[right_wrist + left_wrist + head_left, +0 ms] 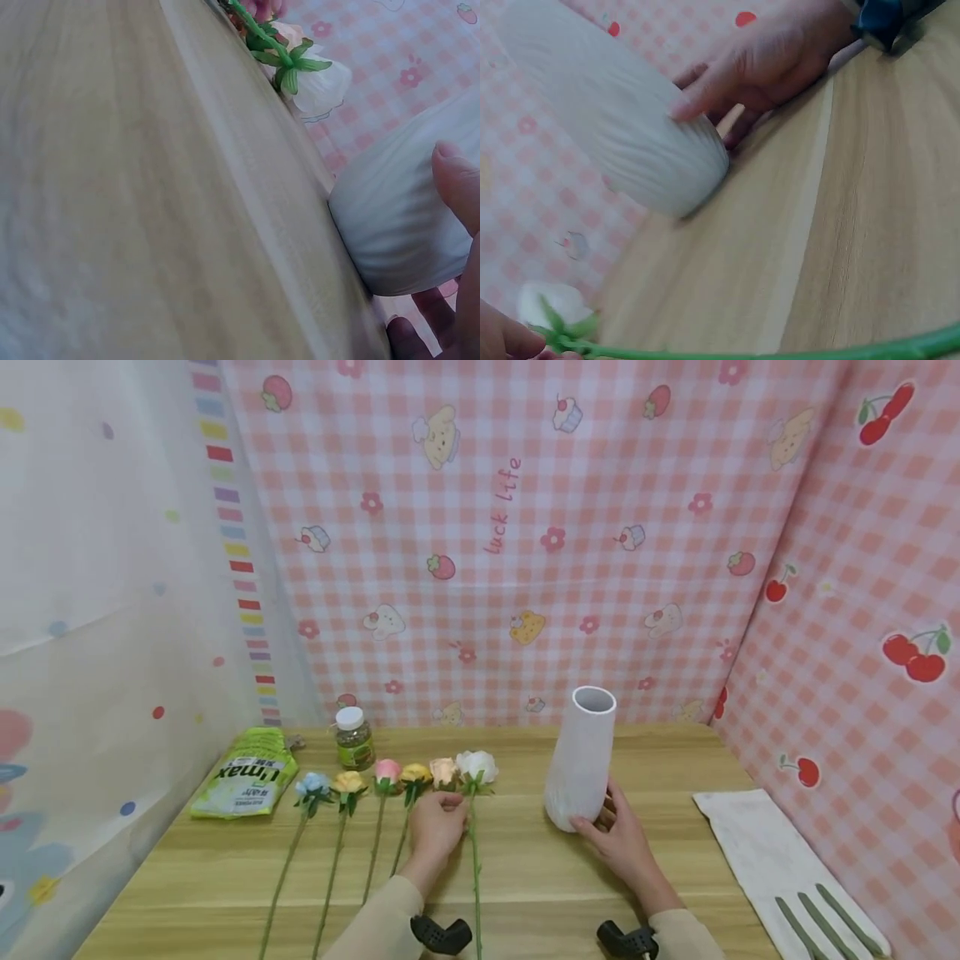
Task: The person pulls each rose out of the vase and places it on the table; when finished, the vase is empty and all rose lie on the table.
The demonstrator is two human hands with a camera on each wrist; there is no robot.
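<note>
A white vase [581, 768] with a rippled surface stands slightly tilted on the table, its mouth up. My right hand [618, 843] grips it low down, thumb on the near side and fingers round the right. In the right wrist view the thumb lies against the vase [412, 202] near its base. My left hand [437, 827] pinches the green stem of a white rose [477, 766] just below the bloom. The left wrist view shows those fingertips [514, 337] right at the stem, under the white petals.
Left of the white rose lie several more roses: peach [443, 772], yellow [416, 773], pink [387, 772] and blue [312, 783]. Behind them are a lidded jar [354, 739] and a green packet [247, 772]. A white cloth [750, 835] with green stripes lies at right.
</note>
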